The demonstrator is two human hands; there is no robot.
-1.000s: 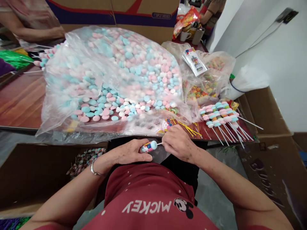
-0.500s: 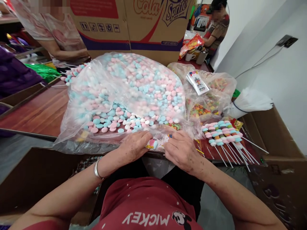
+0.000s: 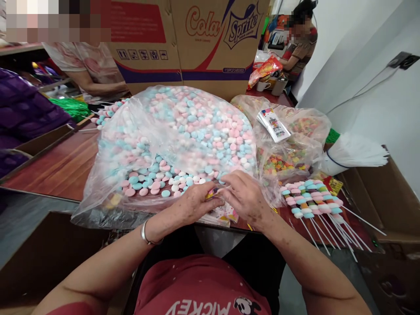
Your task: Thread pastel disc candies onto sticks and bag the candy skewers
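At the table's front edge, my left hand pinches a small printed plastic wrapper, only partly visible between the fingers. Close beside it, my right hand has its thumb and fingertips closed on the wrapper's end. More printed plastic shows below the hands. Behind them, a large clear bag spills pink, blue and white candies onto the table. To the right of my right hand lies a pile of candy skewers with white sticks.
A big cardboard box stands behind the candy bag. Bags of colourful gummies lie right, with printed packets on top. White sticks stand bundled beyond. One person is at the left, another at the back right.
My right hand has risen slightly and its fingers have shifted toward the left hand. The pink and blue candy end seen between the hands is now mostly covered. The view has tilted slightly.
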